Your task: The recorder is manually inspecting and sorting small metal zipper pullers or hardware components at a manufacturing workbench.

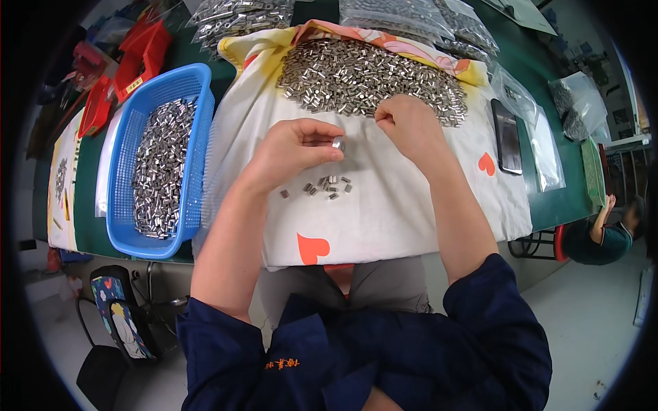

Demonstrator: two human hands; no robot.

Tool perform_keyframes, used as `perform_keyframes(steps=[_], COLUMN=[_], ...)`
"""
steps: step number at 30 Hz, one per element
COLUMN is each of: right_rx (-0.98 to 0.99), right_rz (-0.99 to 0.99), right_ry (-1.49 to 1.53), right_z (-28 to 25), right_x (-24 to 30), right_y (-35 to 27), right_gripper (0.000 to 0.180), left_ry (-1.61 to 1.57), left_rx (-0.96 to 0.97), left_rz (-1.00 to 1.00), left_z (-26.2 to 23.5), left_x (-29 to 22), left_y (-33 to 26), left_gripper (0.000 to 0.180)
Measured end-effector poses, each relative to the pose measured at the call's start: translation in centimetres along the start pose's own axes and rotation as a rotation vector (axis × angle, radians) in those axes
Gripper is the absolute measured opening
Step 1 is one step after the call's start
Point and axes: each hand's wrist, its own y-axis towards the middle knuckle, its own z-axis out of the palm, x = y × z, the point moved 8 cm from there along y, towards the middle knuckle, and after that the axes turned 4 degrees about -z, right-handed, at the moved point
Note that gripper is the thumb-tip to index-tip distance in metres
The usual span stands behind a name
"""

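Note:
My left hand (299,145) pinches a small shiny metal cylinder (338,143) between thumb and fingers, above the white cloth (384,226). My right hand (408,123) is closed at the near edge of a wide heap of small metal cylinders (343,72). Its fingertips are curled under, so whatever they hold is hidden. Between my forearms, several loose cylinders (332,186) lie scattered on the cloth below my left hand.
A blue plastic basket (203,130) of similar cylinders stands at the left, with red bins (140,58) behind it. Bags of metal parts (397,17) line the back. A black phone (506,135) lies at the right. Another person (610,236) is at the far right.

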Motion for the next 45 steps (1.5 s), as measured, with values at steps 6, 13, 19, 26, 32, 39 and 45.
perform_keyframes(steps=[6, 13, 19, 26, 32, 39, 45], right_rx=[-0.152, 0.083, -0.039, -0.065, 0.121, 0.053, -0.016], right_rz=[-0.083, -0.005, -0.114, -0.148, 0.046, 0.046, -0.07], right_ry=[0.048, 0.72, 0.544, 0.518, 0.695, 0.068, 0.149], right_z=[-0.2, 0.0, -0.3, -0.7, 0.6, -0.8, -0.2], right_x=[1.8, 4.5, 5.7, 5.2, 3.3, -0.8, 2.4], right_y=[-0.1, -0.8, -1.1, -0.9, -0.6, -0.5, -0.4], right_gripper=[0.009, 0.012, 0.011, 0.01, 0.013, 0.009, 0.007], left_ry=[-0.008, -0.15, -0.135, -0.089, -0.064, 0.032, -0.006], left_rx=[-0.007, -0.016, -0.033, -0.08, -0.005, 0.001, -0.003], left_rz=[0.014, 0.045, 0.065, 0.058, 0.014, -0.033, -0.02], left_z=[-0.2, -0.6, -0.7, -1.0, -0.2, 0.1, -0.2], left_x=[0.0, -0.2, 0.0, -0.2, -0.2, 0.1, 0.0], left_y=[0.1, 0.1, 0.3, 0.1, -0.1, 0.0, -0.1], left_gripper=[0.029, 0.031, 0.031, 0.031, 0.03, 0.03, 0.03])
